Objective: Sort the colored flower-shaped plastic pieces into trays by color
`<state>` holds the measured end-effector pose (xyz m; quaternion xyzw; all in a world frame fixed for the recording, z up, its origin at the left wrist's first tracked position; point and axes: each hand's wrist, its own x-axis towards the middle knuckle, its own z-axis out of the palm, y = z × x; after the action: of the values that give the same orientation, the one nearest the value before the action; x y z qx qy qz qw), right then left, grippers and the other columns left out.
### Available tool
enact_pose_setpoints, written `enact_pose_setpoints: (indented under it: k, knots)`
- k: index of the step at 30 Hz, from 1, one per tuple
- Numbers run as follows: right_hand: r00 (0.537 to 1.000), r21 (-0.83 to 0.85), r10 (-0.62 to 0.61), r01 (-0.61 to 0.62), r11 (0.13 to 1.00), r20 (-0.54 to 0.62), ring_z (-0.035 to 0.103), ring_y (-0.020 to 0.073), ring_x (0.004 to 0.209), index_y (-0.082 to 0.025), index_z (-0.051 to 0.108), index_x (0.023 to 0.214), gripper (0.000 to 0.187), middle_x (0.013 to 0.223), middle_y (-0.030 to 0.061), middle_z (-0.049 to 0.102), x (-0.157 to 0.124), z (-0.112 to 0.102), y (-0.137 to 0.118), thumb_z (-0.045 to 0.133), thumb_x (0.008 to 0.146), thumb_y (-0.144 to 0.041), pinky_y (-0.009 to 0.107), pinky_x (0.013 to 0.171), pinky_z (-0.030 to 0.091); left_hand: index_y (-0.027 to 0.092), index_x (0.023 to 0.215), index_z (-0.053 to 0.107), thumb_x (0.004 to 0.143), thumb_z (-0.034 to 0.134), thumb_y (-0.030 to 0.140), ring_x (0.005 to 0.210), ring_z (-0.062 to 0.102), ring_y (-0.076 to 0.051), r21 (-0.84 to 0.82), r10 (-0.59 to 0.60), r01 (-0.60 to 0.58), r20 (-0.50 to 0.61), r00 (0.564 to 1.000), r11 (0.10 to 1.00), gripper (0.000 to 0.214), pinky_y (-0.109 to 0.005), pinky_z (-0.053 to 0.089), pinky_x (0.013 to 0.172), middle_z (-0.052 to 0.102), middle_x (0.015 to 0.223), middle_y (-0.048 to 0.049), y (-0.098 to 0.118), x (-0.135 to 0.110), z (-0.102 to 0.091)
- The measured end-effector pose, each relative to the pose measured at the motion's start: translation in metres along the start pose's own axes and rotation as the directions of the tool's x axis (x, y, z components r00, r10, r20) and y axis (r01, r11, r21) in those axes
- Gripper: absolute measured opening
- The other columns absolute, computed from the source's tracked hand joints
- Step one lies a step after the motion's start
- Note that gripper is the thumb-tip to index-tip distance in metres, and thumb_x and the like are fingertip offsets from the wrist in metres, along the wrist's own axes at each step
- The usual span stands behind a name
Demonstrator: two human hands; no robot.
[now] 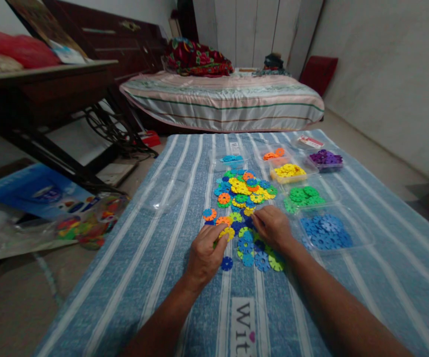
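Observation:
My left hand (206, 252) is closed in a pinch on a yellow notched plastic building disc (228, 233), at the near left of a mixed pile. Over the pile's right side, my right hand (273, 225) has its fingers pressed together beside dark blue discs; what lies between the fingertips is hidden. The loose pile mixes yellow discs (239, 185), orange discs (223, 199), lime green discs (275, 261) and blue discs (262, 261). One dark blue disc (226, 263) lies apart below my left hand.
Clear plastic boxes hold sorted discs: blue (326, 232), green (306, 196), yellow (289, 171), purple (326, 158), orange (271, 156), light blue (232, 158). A clear plastic container (162, 196) lies at left on the striped cloth (125, 277). A bed (221, 101) stands beyond.

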<state>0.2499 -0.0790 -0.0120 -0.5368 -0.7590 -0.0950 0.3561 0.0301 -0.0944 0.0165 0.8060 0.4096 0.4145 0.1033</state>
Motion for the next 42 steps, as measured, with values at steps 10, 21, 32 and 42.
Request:
enact_pose_setpoints:
  k: [10, 21, 32, 42]
  knots:
    - [0.964, 0.221, 0.247, -0.263, 0.939, 0.097, 0.055, 0.0165, 0.066, -0.02, 0.067, 0.072, 0.03, 0.068, 0.0038, 0.064, -0.003, 0.009, 0.012, 0.048, 0.092, -0.032, 0.027, 0.063, 0.038, 0.019, 0.103, 0.069, 0.089, 0.056, 0.024, 0.081, 0.068, -0.017, -0.012, -0.038, 0.038, 0.002, 0.999, 0.999, 0.02, -0.029, 0.056, 0.077, 0.073, 0.09, -0.0052, 0.0, -0.001, -0.001]
    - [0.967, 0.197, 0.23, -0.248, 0.948, 0.112, 0.054, 0.0162, 0.066, -0.02, 0.065, 0.067, 0.031, 0.067, 0.0033, 0.062, -0.002, 0.008, 0.012, 0.049, 0.091, -0.031, 0.027, 0.063, 0.036, 0.018, 0.103, 0.07, 0.089, 0.055, 0.025, 0.079, 0.069, -0.016, -0.022, -0.067, 0.066, -0.011, 0.998, 0.998, 0.021, -0.028, 0.057, 0.077, 0.074, 0.09, -0.0053, 0.002, -0.002, -0.001]
    - [0.961, 0.19, 0.233, -0.259, 0.947, 0.15, 0.053, 0.016, 0.068, -0.019, 0.065, 0.068, 0.029, 0.068, 0.0036, 0.061, -0.002, 0.01, 0.013, 0.05, 0.09, -0.029, 0.027, 0.063, 0.034, 0.017, 0.105, 0.071, 0.089, 0.055, 0.028, 0.08, 0.07, -0.016, -0.057, -0.145, 0.146, 0.016, 0.989, 0.988, 0.025, -0.026, 0.058, 0.077, 0.075, 0.093, -0.0052, 0.005, -0.003, -0.001]
    - [0.963, 0.192, 0.227, -0.252, 0.948, 0.145, 0.053, 0.016, 0.068, -0.019, 0.066, 0.069, 0.028, 0.068, 0.0034, 0.061, -0.002, 0.009, 0.012, 0.05, 0.09, -0.029, 0.027, 0.064, 0.035, 0.017, 0.111, 0.07, 0.091, 0.052, 0.028, 0.089, 0.071, -0.018, -0.044, -0.153, 0.154, 0.029, 0.988, 0.987, 0.029, -0.029, 0.059, 0.082, 0.075, 0.1, -0.0067, 0.003, -0.004, -0.001]
